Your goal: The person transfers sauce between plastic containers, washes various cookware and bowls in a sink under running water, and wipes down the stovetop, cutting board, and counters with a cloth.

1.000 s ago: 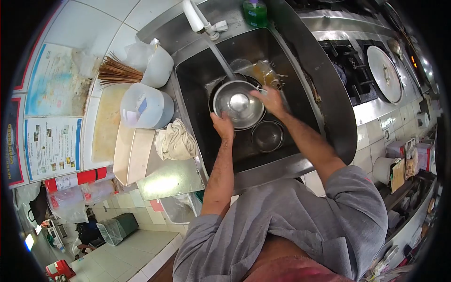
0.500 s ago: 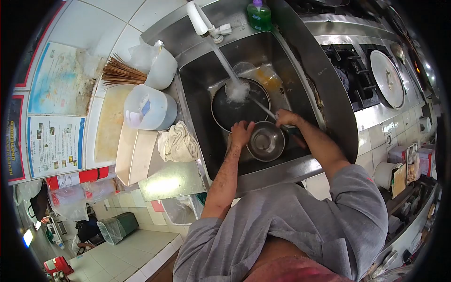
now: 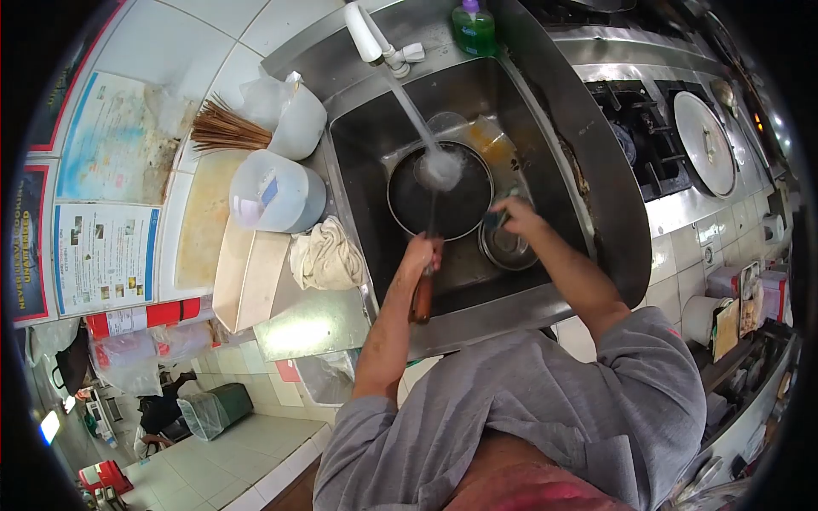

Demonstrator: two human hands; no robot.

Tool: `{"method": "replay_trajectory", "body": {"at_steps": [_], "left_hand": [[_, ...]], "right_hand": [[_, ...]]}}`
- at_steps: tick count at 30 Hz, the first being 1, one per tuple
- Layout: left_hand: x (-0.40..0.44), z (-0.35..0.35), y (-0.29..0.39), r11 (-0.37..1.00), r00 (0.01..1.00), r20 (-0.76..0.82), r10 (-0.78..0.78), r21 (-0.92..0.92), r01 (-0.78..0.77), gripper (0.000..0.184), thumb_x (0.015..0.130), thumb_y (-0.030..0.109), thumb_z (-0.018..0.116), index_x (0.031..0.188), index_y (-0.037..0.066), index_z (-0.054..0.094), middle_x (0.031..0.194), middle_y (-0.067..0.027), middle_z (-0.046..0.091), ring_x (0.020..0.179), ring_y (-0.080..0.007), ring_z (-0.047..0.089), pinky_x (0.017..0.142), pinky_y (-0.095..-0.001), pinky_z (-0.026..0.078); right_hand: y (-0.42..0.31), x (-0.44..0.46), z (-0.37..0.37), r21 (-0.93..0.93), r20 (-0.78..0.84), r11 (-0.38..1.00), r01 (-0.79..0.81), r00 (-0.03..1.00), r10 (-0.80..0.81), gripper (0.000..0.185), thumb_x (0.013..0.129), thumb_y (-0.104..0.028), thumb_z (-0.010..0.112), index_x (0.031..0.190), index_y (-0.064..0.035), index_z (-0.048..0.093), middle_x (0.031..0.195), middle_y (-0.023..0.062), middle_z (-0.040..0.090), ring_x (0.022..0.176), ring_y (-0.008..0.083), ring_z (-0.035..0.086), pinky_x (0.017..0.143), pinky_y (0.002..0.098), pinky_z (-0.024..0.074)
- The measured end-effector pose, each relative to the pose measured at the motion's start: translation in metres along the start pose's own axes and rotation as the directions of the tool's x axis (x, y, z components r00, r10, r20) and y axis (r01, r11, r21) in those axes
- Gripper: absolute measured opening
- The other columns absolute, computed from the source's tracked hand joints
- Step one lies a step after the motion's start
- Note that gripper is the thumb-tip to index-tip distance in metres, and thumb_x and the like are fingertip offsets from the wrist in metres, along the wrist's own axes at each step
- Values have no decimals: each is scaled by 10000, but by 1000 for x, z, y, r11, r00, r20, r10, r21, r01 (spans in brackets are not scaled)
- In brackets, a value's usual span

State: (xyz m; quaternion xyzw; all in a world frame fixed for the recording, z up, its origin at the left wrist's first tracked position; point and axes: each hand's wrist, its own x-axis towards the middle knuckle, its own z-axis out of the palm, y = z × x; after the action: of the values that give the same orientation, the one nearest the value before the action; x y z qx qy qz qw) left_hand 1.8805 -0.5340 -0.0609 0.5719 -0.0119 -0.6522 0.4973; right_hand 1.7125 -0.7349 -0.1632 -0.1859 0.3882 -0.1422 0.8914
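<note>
Over a sink (image 3: 368,204), the left hand (image 3: 422,253) clasps a brown handle (image 3: 422,302); the right hand (image 3: 521,217), turned inward, pinches a dark pad (image 3: 493,220).

Utensil (image 3: 422,301): brn hndl, shaft over pan (image 3: 409,203), head unclear | pan: rnd, blk | bowl (image 3: 509,255): metal, beside pan

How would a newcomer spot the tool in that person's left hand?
Find the metal sink under the running tap. Over it, the left hand grips a long-handled utensil reaching over the round dark pan. Its reddish-brown handle sets it apart from the pan and nearby metal bowl.
</note>
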Motion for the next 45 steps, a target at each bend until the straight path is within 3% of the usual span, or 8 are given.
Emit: {"method": "replay_trajectory", "body": {"at_steps": [5, 16, 20, 23, 25, 30, 37, 45], "left_hand": [[-101, 4, -4, 577, 930, -224, 292, 817, 15, 244, 817, 161, 534, 958, -28, 471, 660, -167, 566, 474, -252, 573, 424, -375, 445], [-215, -7, -25, 551, 876, -229, 424, 833, -48, 344, 821, 181, 547, 1105, 1, 473, 809, -228, 586, 762, -379, 585, 668, -396, 452], [-226, 4, -28, 601, 818, -291, 495, 795, -80, 341, 818, 175, 560, 1099, -2, 478, 756, -198, 576, 697, -321, 584, 648, -385, 451], [-200, 8, -36, 840, 845, -335, 416, 499, -215, 285, 846, 147, 544, 1089, 32, 449, 590, -46, 481, 462, -138, 458, 415, -289, 368], [-180, 18, -33, 917, 869, -337, 363, 295, -269, 260, 863, 126, 527, 1089, 53, 421, 513, 24, 404, 338, -71, 344, 288, -249, 280], [-187, 0, -39, 957, 911, -346, 224, 253, -139, 281, 853, 162, 548, 1091, 54, 444, 555, 10, 438, 401, -68, 398, 339, -241, 307], [-192, -16, -37, 822, 938, -227, 263, 561, -95, 251, 834, 107, 555, 1060, 53, 459, 570, 12, 435, 375, -73, 384, 328, -251, 292], [-171, 6, -26, 935, 916, -244, 319, 240, -262, 258, 859, 121, 539, 1083, 45, 437, 519, 9, 416, 336, -73, 365, 290, -238, 307]], "right_hand": [[-14, -55, 79, -940, 89, 240, 242, 855, -511, 217, 745, -52, 630, 895, -4, 481, 987, 186, 535, 917, 356, 526, 776, 404, 434], [-46, -40, 230, -29, 999, -724, 689, 46, 4, 365, 711, -112, 652, 1047, -151, 517, 1070, 54, 512, 1032, 241, 500, 849, 385, 409], [-53, -9, 261, -185, 871, -673, 716, 437, 226, 324, 763, -304, 631, 1020, -137, 525, 1095, 93, 571, 869, 298, 601, 699, 382, 475], [4, 26, 246, -592, 491, 91, 801, 448, -747, 247, 818, -274, 604, 892, -43, 561, 741, 134, 631, 705, 310, 621, 613, 381, 504], [59, 15, 232, -4, 164, 987, 159, 974, -157, 290, 806, -222, 632, 1002, -28, 541, 837, 74, 584, 608, 272, 554, 525, 392, 500], [51, 20, 187, -475, 250, 876, 76, 967, 52, 267, 782, -161, 641, 1020, -73, 558, 852, 59, 625, 805, 266, 607, 673, 463, 506], [-49, -7, 268, -53, 820, -701, 712, 432, 376, 295, 697, -146, 668, 966, -88, 563, 897, 150, 616, 874, 335, 587, 746, 408, 476], [26, 46, 202, -478, 311, 667, 572, 820, -480, 221, 804, -93, 562, 1004, -18, 509, 817, 128, 610, 815, 274, 615, 608, 386, 506]]}}
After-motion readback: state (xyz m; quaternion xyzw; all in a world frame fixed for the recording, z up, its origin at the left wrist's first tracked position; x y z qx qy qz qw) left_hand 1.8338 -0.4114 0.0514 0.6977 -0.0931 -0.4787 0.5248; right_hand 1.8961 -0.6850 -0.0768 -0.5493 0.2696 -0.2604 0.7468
